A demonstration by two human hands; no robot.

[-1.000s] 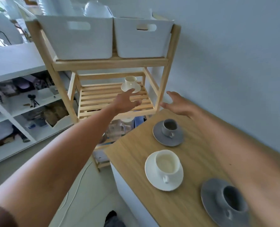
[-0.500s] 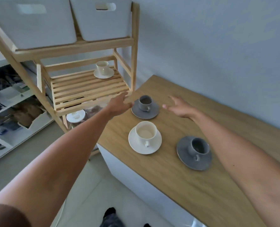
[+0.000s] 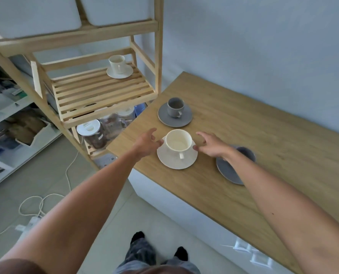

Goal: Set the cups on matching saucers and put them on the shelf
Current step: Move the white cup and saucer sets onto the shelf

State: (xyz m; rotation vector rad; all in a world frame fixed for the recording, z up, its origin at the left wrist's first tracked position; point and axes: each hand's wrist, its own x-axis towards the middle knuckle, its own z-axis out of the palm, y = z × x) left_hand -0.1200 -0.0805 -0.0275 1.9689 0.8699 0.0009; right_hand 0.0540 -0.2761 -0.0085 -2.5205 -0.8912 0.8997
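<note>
A cream cup [image 3: 178, 141] stands on a cream saucer [image 3: 171, 160] near the table's left end. My left hand [image 3: 147, 142] is open just left of this saucer, and my right hand [image 3: 211, 144] is open just right of it; neither grips it. Behind them a grey cup [image 3: 175, 106] sits on a grey saucer [image 3: 185, 118]. My right forearm hides most of another grey saucer [image 3: 226, 170] and its cup. A second cream cup [image 3: 116, 63] on its saucer [image 3: 119, 73] rests at the back of the slatted wooden shelf [image 3: 97, 97].
The wooden table [image 3: 253, 155] runs along the grey wall. The shelf rack's upright post [image 3: 158, 56] stands at the table's left corner. White bins sit on the rack's top tier, jars [image 3: 94, 133] on the lower one. Cables and a power strip [image 3: 32, 222] lie on the floor.
My view has swung down from the shelf to the table. Both hands have drawn back from the shelf and past the far grey cup, and now flank the cream cup and saucer.
</note>
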